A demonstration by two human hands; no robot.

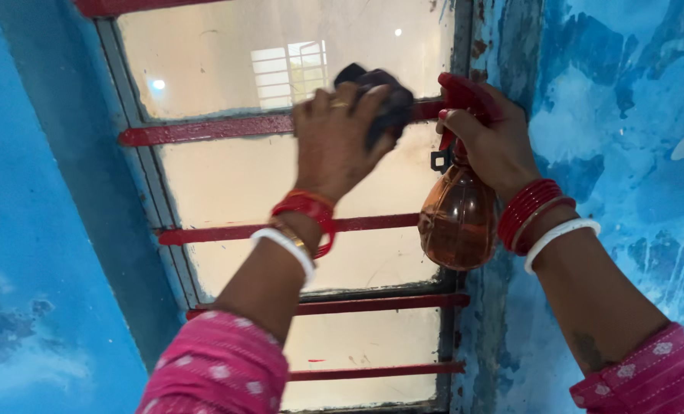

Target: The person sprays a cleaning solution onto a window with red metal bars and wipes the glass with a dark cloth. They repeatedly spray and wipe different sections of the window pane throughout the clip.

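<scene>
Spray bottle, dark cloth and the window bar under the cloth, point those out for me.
spray bottle [458, 218]: head view, on its amber rounded body.
dark cloth [388, 100]: head view, on the bunched part beyond the fingers.
red window bar [204, 130]: head view, on its bare stretch left of the hand.

Bright backlit window [281, 84] — soft blur

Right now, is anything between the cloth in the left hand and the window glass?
Yes: the red bars run across the glass. The left hand presses the dark cloth right at one.
</scene>
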